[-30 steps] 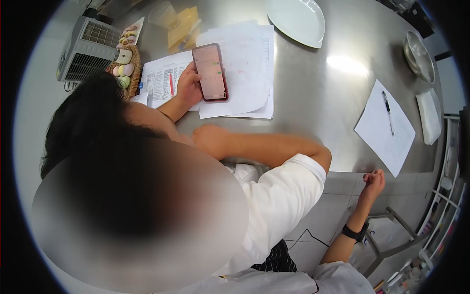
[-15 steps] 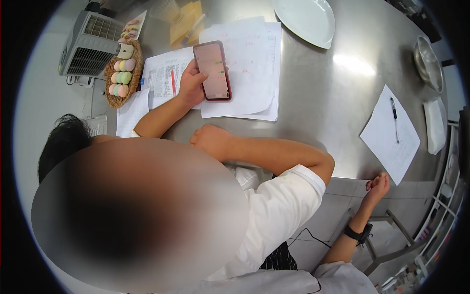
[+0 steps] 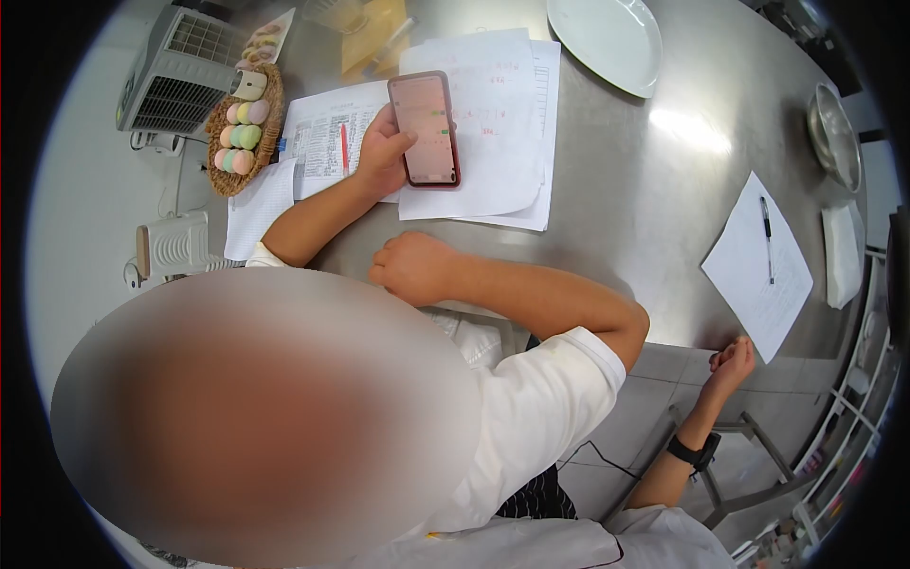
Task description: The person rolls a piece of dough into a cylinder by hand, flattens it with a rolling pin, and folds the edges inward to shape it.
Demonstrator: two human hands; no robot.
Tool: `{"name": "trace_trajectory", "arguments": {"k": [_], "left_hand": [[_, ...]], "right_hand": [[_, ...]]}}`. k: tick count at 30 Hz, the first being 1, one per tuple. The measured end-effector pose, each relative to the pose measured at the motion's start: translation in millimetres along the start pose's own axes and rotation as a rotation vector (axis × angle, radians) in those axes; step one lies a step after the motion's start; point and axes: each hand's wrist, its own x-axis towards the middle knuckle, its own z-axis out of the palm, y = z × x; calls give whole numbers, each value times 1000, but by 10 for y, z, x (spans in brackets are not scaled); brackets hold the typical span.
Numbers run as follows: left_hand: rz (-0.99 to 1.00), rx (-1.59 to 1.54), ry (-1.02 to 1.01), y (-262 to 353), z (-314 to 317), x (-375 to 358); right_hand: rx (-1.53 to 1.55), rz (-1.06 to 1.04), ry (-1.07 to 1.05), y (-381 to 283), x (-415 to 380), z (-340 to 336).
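Note:
My right hand (image 3: 732,364), with a black band on the wrist, is at the table's near edge. Its fingers are curled and nothing shows in them. Beside it lies the lower corner of a white sheet (image 3: 749,256), with a black pen (image 3: 768,242) on top. My left hand is out of view. A co-worker (image 3: 559,384) in a white shirt leans on the table at the left, head blurred. One of the co-worker's hands holds a phone (image 3: 425,128) above printed papers (image 3: 517,85); the other rests curled at the edge.
On the metal table (image 3: 616,209) are a white plate (image 3: 611,43), a metal bowl (image 3: 834,137) and a basket (image 3: 272,109) of pastel macarons. A red pen (image 3: 345,149) lies on papers. An air cooler (image 3: 175,76) stands far left. A metal-framed stool (image 3: 749,474) is below right.
The co-worker's head has turned and shifted, uncovering a white chair at the left. The view has moved slightly. My right hand stays by the sheet's corner.

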Motion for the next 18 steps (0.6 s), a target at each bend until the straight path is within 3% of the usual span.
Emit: {"name": "trace_trajectory", "arguments": {"k": [10,18], "left_hand": [[6,47,67,76,121,-15],[-4,-34,-46,77,40,25]], "right_hand": [[-3,-1,18,-8,-11,32],[-31,-6,24,8,30,-14]]}}
